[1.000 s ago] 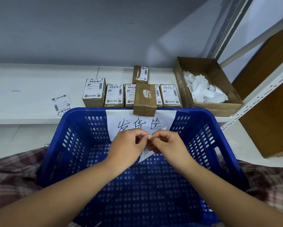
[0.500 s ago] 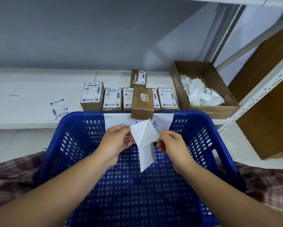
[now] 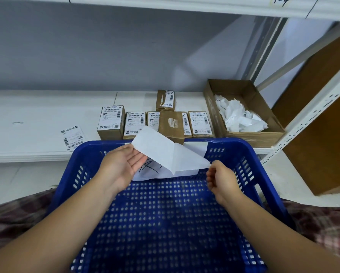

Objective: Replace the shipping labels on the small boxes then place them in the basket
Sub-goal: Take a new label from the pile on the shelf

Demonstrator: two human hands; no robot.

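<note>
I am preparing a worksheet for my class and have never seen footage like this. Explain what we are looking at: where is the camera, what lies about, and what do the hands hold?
There is no machine here. A person works with bare hands, and the single camera is worn on the head, looking forward and down. The left hand has fairly straight fingers against one end of a white sheet, which is spread into two layers. The right hand pinches its opposite corner. Below them is a blue basket with a handwritten paper sign on its far wall. On the white shelf behind stand small labelled boxes, a brown box with a nearly bare top, a loose label and an open carton of crumpled paper.
</note>
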